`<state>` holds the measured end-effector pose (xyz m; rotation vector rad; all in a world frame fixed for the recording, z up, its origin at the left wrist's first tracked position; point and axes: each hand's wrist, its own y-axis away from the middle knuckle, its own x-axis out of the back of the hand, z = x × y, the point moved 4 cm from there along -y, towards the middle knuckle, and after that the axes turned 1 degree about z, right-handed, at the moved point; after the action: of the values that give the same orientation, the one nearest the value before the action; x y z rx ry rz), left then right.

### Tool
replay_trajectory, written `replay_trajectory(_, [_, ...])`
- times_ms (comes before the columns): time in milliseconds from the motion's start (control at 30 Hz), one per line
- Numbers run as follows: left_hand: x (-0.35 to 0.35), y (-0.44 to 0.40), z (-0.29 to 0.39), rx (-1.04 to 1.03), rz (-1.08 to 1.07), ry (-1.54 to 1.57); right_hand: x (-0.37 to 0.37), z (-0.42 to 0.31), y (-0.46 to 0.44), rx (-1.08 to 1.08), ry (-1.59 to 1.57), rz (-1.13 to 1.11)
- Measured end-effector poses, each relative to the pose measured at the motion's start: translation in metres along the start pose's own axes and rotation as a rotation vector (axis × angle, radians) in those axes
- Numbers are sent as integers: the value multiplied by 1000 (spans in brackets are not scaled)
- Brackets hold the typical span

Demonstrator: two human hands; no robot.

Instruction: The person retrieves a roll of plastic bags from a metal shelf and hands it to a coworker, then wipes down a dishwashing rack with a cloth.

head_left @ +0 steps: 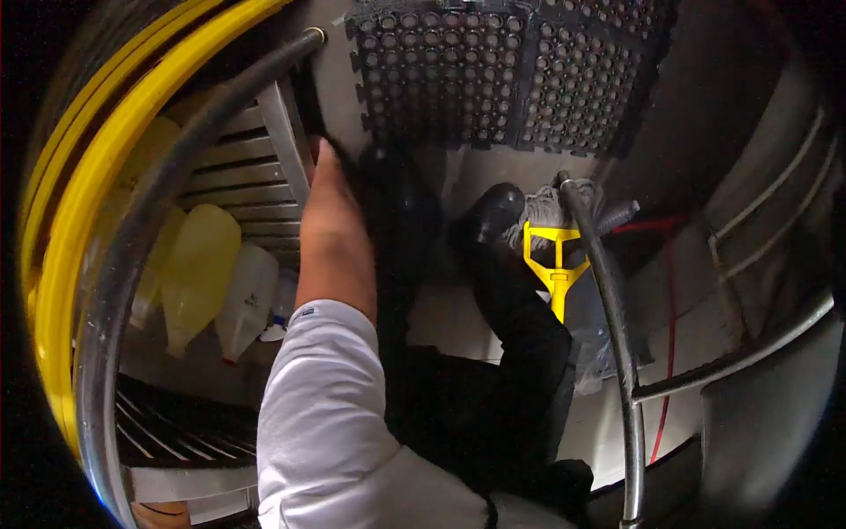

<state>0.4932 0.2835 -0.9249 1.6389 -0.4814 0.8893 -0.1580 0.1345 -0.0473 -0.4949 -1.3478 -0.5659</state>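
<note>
A bare forearm in a white sleeve reaches up the left-centre, and my left hand [322,157] is mostly hidden at the metal edge of a slatted shelf [286,132]. Its fingers do not show, so any hold is unclear. Below the hand, on the left, are a plastic jug of yellow liquid [204,269] and a whitish jug [247,295] with a red cap and dark marks. Beside them is a smaller container with blue on it, partly hidden by the arm. My right hand is out of view.
Dark metal tubes [132,220] [608,291] run along both sides. Yellow curved bands [88,194] cross the far left. A black perforated mat [441,75] lies ahead. Right of dark shoes [500,207] are a grey string mop [546,208], its yellow holder [559,275] and a red line [670,353].
</note>
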Motion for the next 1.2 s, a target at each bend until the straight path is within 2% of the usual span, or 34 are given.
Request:
replay_trajectory(133, [1, 7, 9, -37, 29, -64, -1, 7, -2, 0, -19, 12])
replay_trajectory(267, [9, 42, 16, -191, 94, -216, 5, 13, -3, 7, -25, 14])
replay_trajectory(367, [21, 101, 30, -475, 207, -389, 15, 26, 1, 4, -57, 28])
replay_trajectory(467, [9, 168, 30, -841, 487, -637, 36, 47, 4, 12, -124, 65])
replay_trajectory(567, [12, 247, 31, -1031, 232, -367, 60, 86, 13, -48, -277, 153])
replay_trajectory(633, [42, 317, 45, -1131, 79, -262, 57, 90, 14, -5, -412, 144])
replay_trajectory(700, [84, 392, 64, -1216, -65, -172, 21, -35, 19, 304, -476, -25])
replay_trajectory(733, [108, 428, 76, -1277, -105, -106, 20, -51, 17, 323, -399, -23])
replay_trajectory(767, [122, 447, 84, -1351, -161, 38, 20, -76, 20, 321, -495, 25])
replay_trajectory(800, [131, 463, 96, -1429, -224, 175, 24, -82, 20, 369, -403, 24])
replay_trajectory(833, [135, 472, 111, -995, -587, 703, 29, -94, 20, 354, -428, 38])
replay_trajectory(867, [127, 482, 121, -461, -944, 1143, 35, -98, 21, 335, -393, 27])
replay_trajectory(900, [134, 484, 137, -488, -1007, 1180, 33, -103, 21, 346, -435, 66])
replay_trajectory(933, [176, 526, 158, -1104, -484, 857, 39, -110, 21, 415, -388, 145])
replay_trajectory(1000, [210, 555, 204, -1133, -264, 522, 43, -111, 21, 390, -393, 140])
replay_trajectory(1033, [232, 583, 222, -1029, -165, 522, 44, -109, 20, 372, -416, 105])
replay_trajectory(1067, [231, 575, 247, -1029, -319, 609, 44, -108, 18, 354, -437, 67])
replay_trajectory(1100, [212, 551, 273, -918, -383, 726, 46, -108, 19, 359, -443, 78])
replay_trajectory(1200, [236, 599, 309, -499, -576, 934, 44, -105, 18, 333, -494, 54])
